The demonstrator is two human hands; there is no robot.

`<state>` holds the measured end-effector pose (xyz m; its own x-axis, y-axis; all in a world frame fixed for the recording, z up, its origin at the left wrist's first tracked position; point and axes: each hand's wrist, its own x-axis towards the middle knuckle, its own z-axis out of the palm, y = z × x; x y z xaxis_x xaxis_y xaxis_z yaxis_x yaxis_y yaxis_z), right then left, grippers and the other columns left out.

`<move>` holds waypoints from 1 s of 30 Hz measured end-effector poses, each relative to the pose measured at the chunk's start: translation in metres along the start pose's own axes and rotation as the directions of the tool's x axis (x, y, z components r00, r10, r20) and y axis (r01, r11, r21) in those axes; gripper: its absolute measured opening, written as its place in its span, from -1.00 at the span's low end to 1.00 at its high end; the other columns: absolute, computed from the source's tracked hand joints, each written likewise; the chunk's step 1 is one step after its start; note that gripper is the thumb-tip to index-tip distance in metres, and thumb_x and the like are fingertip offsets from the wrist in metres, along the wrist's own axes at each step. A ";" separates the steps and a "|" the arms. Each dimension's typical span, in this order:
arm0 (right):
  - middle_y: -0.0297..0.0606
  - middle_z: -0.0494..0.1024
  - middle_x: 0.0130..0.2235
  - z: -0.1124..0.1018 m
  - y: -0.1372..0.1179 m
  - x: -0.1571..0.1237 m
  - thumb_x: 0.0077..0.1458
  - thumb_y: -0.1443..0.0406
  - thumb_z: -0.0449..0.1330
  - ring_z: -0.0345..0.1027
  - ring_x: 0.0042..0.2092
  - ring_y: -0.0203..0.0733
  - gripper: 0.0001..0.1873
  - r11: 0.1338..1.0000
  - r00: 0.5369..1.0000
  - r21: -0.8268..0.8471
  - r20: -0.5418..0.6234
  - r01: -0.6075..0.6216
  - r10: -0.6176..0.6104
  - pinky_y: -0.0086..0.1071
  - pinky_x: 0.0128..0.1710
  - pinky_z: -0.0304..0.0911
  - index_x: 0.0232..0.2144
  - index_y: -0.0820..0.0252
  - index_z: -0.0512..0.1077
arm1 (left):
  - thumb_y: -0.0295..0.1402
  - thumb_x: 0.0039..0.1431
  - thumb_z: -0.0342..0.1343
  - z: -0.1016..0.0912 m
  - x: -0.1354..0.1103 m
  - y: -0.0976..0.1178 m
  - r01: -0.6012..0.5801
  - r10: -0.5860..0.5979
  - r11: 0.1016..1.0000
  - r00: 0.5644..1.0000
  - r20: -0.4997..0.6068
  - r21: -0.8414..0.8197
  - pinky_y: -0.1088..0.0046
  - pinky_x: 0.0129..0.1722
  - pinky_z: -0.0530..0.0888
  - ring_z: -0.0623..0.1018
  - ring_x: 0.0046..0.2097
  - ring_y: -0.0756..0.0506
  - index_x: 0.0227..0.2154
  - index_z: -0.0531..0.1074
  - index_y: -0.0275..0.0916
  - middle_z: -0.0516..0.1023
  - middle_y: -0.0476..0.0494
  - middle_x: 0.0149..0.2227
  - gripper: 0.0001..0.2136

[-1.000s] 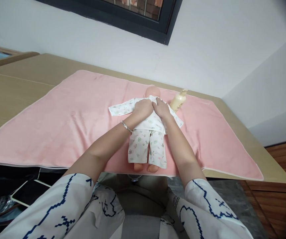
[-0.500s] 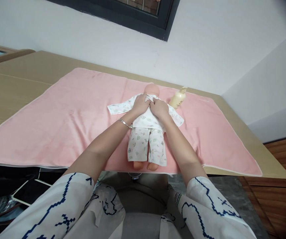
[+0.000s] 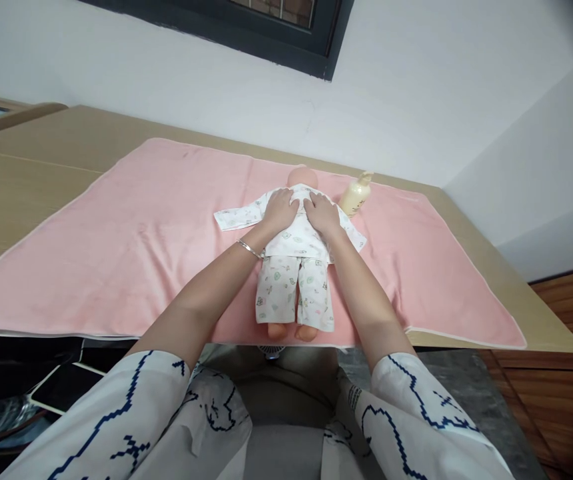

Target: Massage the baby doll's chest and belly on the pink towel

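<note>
A baby doll point(image 3: 294, 290) in white printed top and trousers lies on a pink blanket point(image 3: 166, 220), head away from me and feet near the table's front edge. My left hand point(image 3: 280, 210) rests flat on the left side of the doll's upper body, fingers stretched toward its shoulder. On the other side, my right hand point(image 3: 322, 212) lies flat in the same way, a narrow gap between the two thumbs. Both hands are open and grip nothing. The doll's sleeves spread out to either side.
A pale yellow pump bottle point(image 3: 355, 197) stands on the blanket, right of the doll's head. The wooden table point(image 3: 46, 150) meets a white wall at the back, below a dark window frame point(image 3: 266, 50). Wooden cabinet doors point(image 3: 561, 393) are at the lower right.
My hands were closer together, fingers bent and pinching at the top's middle. Now they have parted slightly and lie flatter on the doll. The doll and bottle stay in place.
</note>
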<state>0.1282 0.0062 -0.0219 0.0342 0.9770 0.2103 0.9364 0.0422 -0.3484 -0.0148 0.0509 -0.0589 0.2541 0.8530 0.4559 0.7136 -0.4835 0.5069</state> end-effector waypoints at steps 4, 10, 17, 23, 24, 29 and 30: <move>-0.04 0.23 0.39 0.004 0.004 0.002 0.33 0.10 -0.20 0.02 0.41 0.15 -0.38 1.000 1.000 0.007 0.029 -0.004 0.004 0.26 0.36 -0.12 0.32 0.18 0.20 | -0.33 0.34 -0.07 0.000 -0.003 0.003 0.008 -0.007 1.000 1.000 -0.028 0.007 0.17 0.28 0.31 0.47 0.16 -0.27 -0.04 0.50 -0.35 0.56 -0.35 0.06 -0.69; -0.08 0.24 0.38 0.003 0.003 0.001 0.33 0.11 -0.21 0.06 0.40 0.14 -0.37 1.000 0.999 -0.016 0.034 0.002 -0.002 0.22 0.37 -0.08 0.34 0.16 0.20 | -0.33 0.31 -0.04 -0.002 -0.007 0.005 0.069 -0.072 0.997 0.994 -0.077 -0.045 0.21 0.23 0.37 0.49 0.13 -0.24 -0.09 0.51 -0.30 0.58 -0.30 0.01 -0.72; -0.07 0.33 0.33 0.004 0.004 0.001 0.29 0.16 -0.19 0.17 0.33 0.18 -0.39 1.000 1.000 -0.016 -0.001 0.003 -0.003 0.22 0.31 0.03 0.30 0.16 0.24 | -0.36 0.29 -0.05 -0.006 -0.013 0.012 0.151 -0.155 0.987 0.984 -0.091 -0.053 0.15 0.17 0.42 0.52 0.09 -0.27 -0.09 0.48 -0.29 0.57 -0.35 -0.01 -0.74; -0.03 0.35 0.31 0.004 0.004 0.000 0.27 0.18 -0.19 0.16 0.32 0.20 -0.38 1.000 1.000 -0.010 -0.010 0.004 -0.004 0.20 0.30 0.04 0.29 0.20 0.24 | -0.37 0.29 -0.07 -0.005 -0.011 0.011 0.126 -0.129 0.991 0.989 -0.069 -0.048 0.13 0.22 0.38 0.49 0.13 -0.28 -0.04 0.46 -0.31 0.56 -0.37 0.03 -0.71; -0.03 0.36 0.30 0.003 0.002 -0.001 0.27 0.19 -0.19 0.16 0.32 0.21 -0.39 1.000 1.000 -0.012 -0.013 -0.004 0.004 0.21 0.30 0.03 0.28 0.20 0.26 | -0.37 0.30 -0.07 -0.004 -0.010 0.010 0.110 -0.112 0.993 0.992 -0.063 -0.040 0.13 0.24 0.37 0.48 0.14 -0.28 -0.03 0.47 -0.32 0.56 -0.37 0.04 -0.70; 0.02 0.55 0.10 -0.017 -0.021 -0.013 0.27 0.21 -0.16 0.38 0.13 0.13 -0.54 0.996 0.991 0.000 0.107 0.086 -0.085 -0.02 0.15 0.25 -0.05 0.21 0.48 | -0.38 0.32 -0.10 -0.003 -0.006 0.005 0.055 -0.055 0.998 0.998 0.002 0.018 0.10 0.31 0.28 0.42 0.23 -0.30 0.11 0.40 -0.35 0.50 -0.37 0.15 -0.62; 0.00 0.58 0.04 -0.021 -0.024 -0.014 0.27 0.22 -0.16 0.41 0.08 0.10 -0.55 0.990 0.980 0.012 0.142 0.139 -0.140 -0.09 0.11 0.28 -0.13 0.20 0.50 | -0.39 0.33 -0.12 -0.004 -0.006 0.005 0.042 -0.043 0.998 0.999 0.023 0.043 0.08 0.33 0.24 0.38 0.26 -0.31 0.16 0.37 -0.36 0.46 -0.37 0.20 -0.60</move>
<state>0.1122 -0.0130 0.0028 -0.1466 0.9812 0.1254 0.9277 0.1804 -0.3269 -0.0151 0.0428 -0.0565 0.2380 0.8774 0.4166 0.7511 -0.4382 0.4938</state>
